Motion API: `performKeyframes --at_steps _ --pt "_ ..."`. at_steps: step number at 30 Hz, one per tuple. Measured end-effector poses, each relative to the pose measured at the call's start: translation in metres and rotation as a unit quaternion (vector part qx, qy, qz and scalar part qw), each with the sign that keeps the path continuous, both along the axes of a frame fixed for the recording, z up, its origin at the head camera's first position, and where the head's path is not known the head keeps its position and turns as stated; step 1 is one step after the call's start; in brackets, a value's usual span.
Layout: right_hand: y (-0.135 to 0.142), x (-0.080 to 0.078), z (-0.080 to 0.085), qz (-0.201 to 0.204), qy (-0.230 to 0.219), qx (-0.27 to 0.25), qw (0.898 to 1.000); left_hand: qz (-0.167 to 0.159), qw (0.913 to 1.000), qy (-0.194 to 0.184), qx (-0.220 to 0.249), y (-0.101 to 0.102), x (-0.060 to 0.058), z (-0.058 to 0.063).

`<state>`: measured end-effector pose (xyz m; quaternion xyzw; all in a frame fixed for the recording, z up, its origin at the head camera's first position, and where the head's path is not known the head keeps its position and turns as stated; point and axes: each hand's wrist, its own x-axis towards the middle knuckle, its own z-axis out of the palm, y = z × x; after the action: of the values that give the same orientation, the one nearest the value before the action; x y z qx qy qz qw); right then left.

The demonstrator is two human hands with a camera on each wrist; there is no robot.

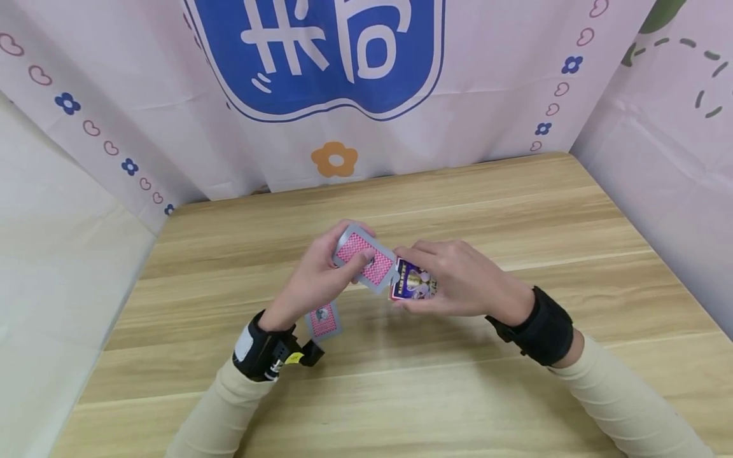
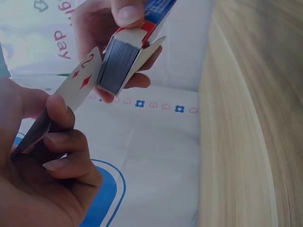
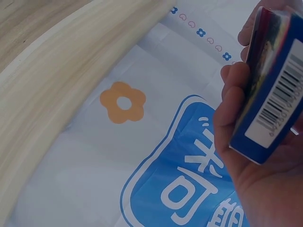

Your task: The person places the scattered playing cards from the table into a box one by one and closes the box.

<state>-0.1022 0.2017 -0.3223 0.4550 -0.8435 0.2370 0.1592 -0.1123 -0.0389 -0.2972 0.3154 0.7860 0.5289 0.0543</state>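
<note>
My left hand (image 1: 309, 280) grips a playing card (image 1: 379, 270) with a red-checked back and grey border, its thumb lying across the back. Two red diamonds and a "2" show on the card's face (image 2: 78, 85) in the left wrist view. My right hand (image 1: 466, 280) holds a blue and red card box (image 1: 408, 283), whose barcode end (image 3: 277, 97) faces the right wrist camera. From the box's open end a thick deck (image 2: 116, 66) shows its edges beside a raised flap (image 2: 144, 61). The held card's edge is right at this end.
Another red-backed card (image 1: 324, 321) lies on the wooden table (image 1: 515, 210), partly under the left wrist in the head view. A printed white curtain (image 1: 229, 146) hangs along the table's back edge, and pale cloth (image 1: 51, 254) stands at the left.
</note>
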Motion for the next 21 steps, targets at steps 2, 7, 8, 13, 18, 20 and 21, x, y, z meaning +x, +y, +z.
performKeyframes --at_steps 2,7,8,13,18,20,21 --pt "0.000 0.000 0.000 -0.003 0.000 -0.005 1.000 0.010 0.9997 0.019 0.009 0.004 0.005 0.005" --pt "0.000 0.000 0.001 -0.012 0.006 -0.023 1.000 0.034 0.9974 0.053 0.037 0.013 0.011 0.007" --pt "0.000 0.000 0.002 -0.014 0.006 -0.026 1.000 0.035 0.9965 0.059 0.046 0.014 0.012 0.005" --pt "-0.001 -0.001 0.002 -0.022 0.011 -0.040 0.999 0.046 0.9915 0.090 0.081 0.023 0.015 -0.002" --pt "-0.002 -0.002 0.001 -0.023 0.017 -0.048 0.998 0.043 0.9935 0.065 0.084 0.028 0.014 -0.015" --pt "-0.002 -0.001 0.000 -0.021 0.016 -0.048 0.998 0.039 0.9947 0.046 0.083 0.028 0.011 -0.024" --pt "-0.001 -0.001 -0.001 -0.020 0.015 -0.047 0.999 0.038 0.9951 0.038 0.083 0.028 0.009 -0.029"
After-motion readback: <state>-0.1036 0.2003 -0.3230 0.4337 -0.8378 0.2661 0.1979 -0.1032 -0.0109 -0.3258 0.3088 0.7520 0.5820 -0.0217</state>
